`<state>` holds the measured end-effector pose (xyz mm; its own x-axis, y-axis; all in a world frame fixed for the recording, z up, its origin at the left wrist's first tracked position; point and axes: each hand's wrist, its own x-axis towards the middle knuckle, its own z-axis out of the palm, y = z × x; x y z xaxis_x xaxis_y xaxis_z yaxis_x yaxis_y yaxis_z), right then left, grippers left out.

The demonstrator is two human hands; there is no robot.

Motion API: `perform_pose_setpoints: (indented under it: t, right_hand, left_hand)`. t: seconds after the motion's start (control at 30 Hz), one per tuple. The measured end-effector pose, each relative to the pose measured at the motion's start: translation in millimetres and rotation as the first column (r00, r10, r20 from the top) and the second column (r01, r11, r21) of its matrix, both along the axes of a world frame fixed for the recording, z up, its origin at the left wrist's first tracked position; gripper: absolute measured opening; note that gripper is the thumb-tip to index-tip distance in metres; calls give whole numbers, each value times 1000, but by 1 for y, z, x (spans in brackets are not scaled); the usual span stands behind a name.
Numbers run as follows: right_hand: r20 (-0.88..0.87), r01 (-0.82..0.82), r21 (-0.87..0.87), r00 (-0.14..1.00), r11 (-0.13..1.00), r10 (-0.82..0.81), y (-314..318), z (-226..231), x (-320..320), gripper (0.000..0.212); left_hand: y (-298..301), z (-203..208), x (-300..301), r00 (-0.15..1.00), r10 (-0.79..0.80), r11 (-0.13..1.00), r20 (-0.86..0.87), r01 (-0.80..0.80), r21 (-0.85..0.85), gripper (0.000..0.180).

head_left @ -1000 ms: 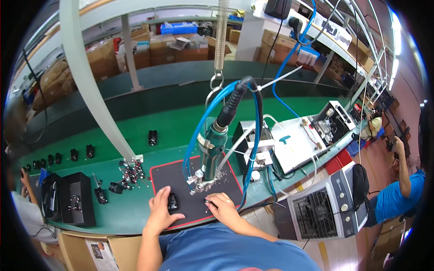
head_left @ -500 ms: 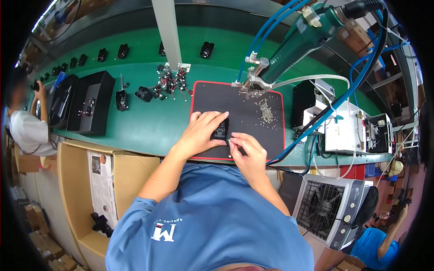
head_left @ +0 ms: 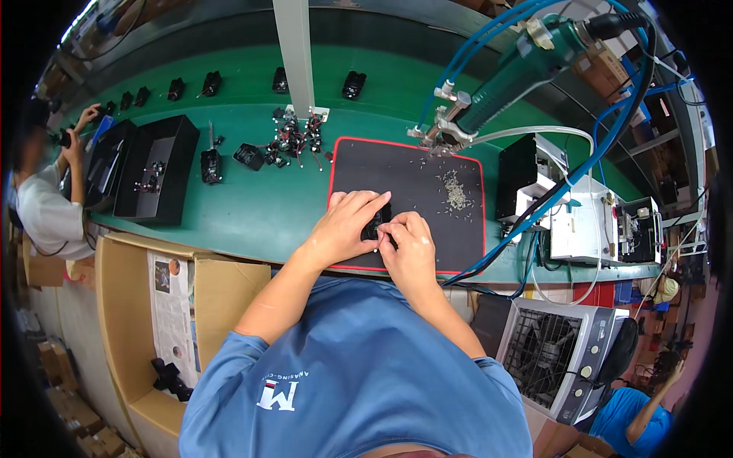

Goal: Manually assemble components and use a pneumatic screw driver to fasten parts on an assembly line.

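A small black plastic housing [head_left: 376,221] lies on the dark red-edged mat [head_left: 357,164]. My left hand [head_left: 342,227] is closed on its left side, thumb at the near edge and fingers over the far end. With thumb and fingertips pinched together, my right hand [head_left: 409,248] is at the housing's near right corner. Whatever those fingertips hold is too small and too covered to make out. A tiny pale bit shows just below them. Loose small metal pieces, apparently screws [head_left: 456,195], are heaped on the right of the mat.
Above the mat hangs a green power screwdriver [head_left: 515,80] with blue hoses. Wired parts [head_left: 294,137], black housings [head_left: 249,156] and a black bin [head_left: 164,191] stand leftward. White-and-black equipment [head_left: 573,229] is at right, a cardboard box [head_left: 122,320] below left. A co-worker [head_left: 50,198] is far left.
My right hand has moved left, its fingertips now close against the housing. My left hand keeps its hold. The whole view has shifted slightly, and the co-worker at left has raised a hand.
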<state>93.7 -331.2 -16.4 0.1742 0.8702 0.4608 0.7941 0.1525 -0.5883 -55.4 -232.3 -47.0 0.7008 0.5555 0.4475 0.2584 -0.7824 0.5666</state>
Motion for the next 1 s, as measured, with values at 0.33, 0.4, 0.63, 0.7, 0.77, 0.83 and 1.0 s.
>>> perform_pose_setpoints:
  t: [0.33, 0.4, 0.63, 0.7, 0.77, 0.83, 1.0]
  right_hand:
    - [87, 34, -377, 996, 926, -1, -2, 6, -2, 17]
    - [44, -24, -348, 998, 937, 42, -9, 13, 7, 21]
    - [-92, 87, 586, 995, 806, -41, -7, 117, 46, 47]
    - [-342, 155, 618, 936, 771, 87, 28, 142, 39, 43]
    - [-586, 43, 439, 771, 897, 250, 50, 156, 42, 42]
    - [-685, -155, 346, 632, 925, 362, 62, 159, 55, 52]
    - [-636, -176, 514, 579, 840, 510, 66, 166, 33, 55]
  left_hand:
    - [0, -2, -3, 1000, -5, 1000, 29, 5, 5, 85]
    - [-1, 0, -2, 999, 6, 1000, 48, -7, 6, 83]
    - [1, 0, 0, 993, 33, 999, 111, -35, 20, 54]
    - [2, 0, -2, 993, 50, 998, 104, -52, 17, 50]
    - [2, -1, -4, 995, 45, 999, 84, -46, 19, 45]
    - [1, -1, -4, 995, 59, 998, 80, -61, 14, 44]
    - [2, -1, -2, 996, 71, 997, 59, -74, 37, 43]
